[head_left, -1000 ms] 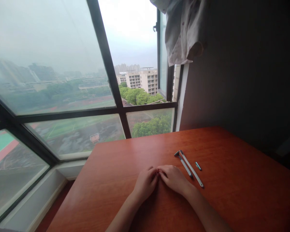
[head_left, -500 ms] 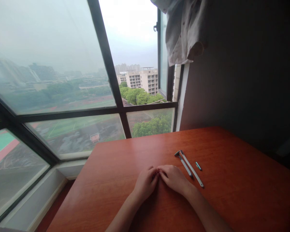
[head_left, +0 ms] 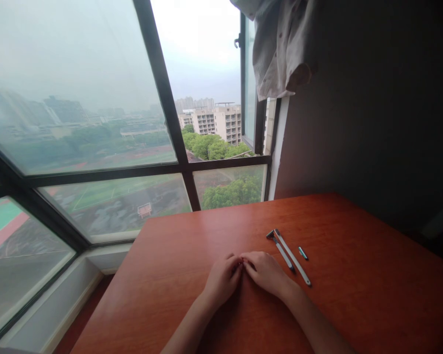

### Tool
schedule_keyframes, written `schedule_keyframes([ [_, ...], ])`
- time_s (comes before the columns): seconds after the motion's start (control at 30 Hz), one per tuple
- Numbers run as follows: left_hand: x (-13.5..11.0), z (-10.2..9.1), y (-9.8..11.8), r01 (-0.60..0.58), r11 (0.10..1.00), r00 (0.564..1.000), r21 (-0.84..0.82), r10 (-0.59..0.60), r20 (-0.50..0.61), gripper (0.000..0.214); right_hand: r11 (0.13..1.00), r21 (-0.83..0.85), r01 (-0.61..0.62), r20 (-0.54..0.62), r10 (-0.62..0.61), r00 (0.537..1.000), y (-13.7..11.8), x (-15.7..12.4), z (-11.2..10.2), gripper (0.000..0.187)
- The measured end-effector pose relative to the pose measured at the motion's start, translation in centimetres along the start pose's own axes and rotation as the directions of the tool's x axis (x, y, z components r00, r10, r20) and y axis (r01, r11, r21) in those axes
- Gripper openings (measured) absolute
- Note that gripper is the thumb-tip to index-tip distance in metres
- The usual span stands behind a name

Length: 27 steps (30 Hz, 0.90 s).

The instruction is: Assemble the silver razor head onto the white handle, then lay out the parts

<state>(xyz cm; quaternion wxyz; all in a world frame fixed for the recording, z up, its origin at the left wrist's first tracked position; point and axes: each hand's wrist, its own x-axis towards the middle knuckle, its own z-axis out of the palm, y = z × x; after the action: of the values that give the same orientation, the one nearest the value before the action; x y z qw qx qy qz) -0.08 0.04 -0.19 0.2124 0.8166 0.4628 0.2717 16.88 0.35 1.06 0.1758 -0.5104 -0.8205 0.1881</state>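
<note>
My left hand and my right hand meet fingertip to fingertip over the reddish-brown table. Fingers on both hands are curled and pinched together at the meeting point. Something tiny may be between them, but it is too small and hidden to name. Just right of my right hand lies a razor with a dark head and grey handle. Beside it, nearly parallel, rests a long pale toothbrush. A short green and silver cylinder lies farther right.
Tall dark-framed windows stand beyond the table's far and left edges, with one pane open. A pale spotted cloth hangs at the top. A dark wall borders the right side.
</note>
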Motion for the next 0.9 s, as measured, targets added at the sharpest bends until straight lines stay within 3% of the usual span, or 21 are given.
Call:
schedule_keyframes([
  [0.27, 0.0, -0.1, 0.1, 0.003, 1.0, 1.0, -0.001, -0.003, 0.0, 0.019, 0.999, 0.032, 0.001, -0.002, -0.001, 1.0, -0.1, -0.1, 0.2, 0.028],
  [0.4, 0.0, -0.2, 0.2, 0.012, 1.0, 1.0, 0.01, -0.012, 0.01, 0.021, 0.992, 0.125, 0.02, -0.134, -0.003, 0.991, 0.8, 0.2, -0.5, 0.03],
  [0.5, 0.0, -0.4, 0.3, 0.01, 1.0, 1.0, 0.014, -0.01, 0.018, 0.021, 0.99, 0.14, -0.026, -0.298, 0.067, 0.952, 3.5, 0.0, -2.4, 0.029],
  [0.6, -0.1, -0.4, 0.3, 0.006, 1.0, 1.0, 0.009, -0.006, 0.014, 0.021, 0.981, 0.072, -0.18, -0.366, 0.194, 0.91, 7.8, -1.4, -4.3, 0.027],
  [0.73, -0.1, -0.3, 0.3, 0.005, 1.0, 1.0, -0.001, -0.005, 0.009, 0.021, 0.911, -0.071, -0.406, -0.334, 0.362, 0.87, 13.0, -4.1, -5.0, 0.026],
  [0.8, -0.1, -0.2, 0.3, 0.004, 1.0, 1.0, -0.003, -0.004, 0.008, 0.02, 0.903, -0.096, -0.419, -0.278, 0.38, 0.882, 14.3, -5.0, -4.5, 0.027],
  [0.9, -0.1, -0.2, 0.3, 0.011, 1.0, 1.0, 0.003, -0.011, -0.009, 0.02, 0.927, -0.071, -0.369, -0.237, 0.343, 0.909, 14.3, -5.0, -3.7, 0.03],
])
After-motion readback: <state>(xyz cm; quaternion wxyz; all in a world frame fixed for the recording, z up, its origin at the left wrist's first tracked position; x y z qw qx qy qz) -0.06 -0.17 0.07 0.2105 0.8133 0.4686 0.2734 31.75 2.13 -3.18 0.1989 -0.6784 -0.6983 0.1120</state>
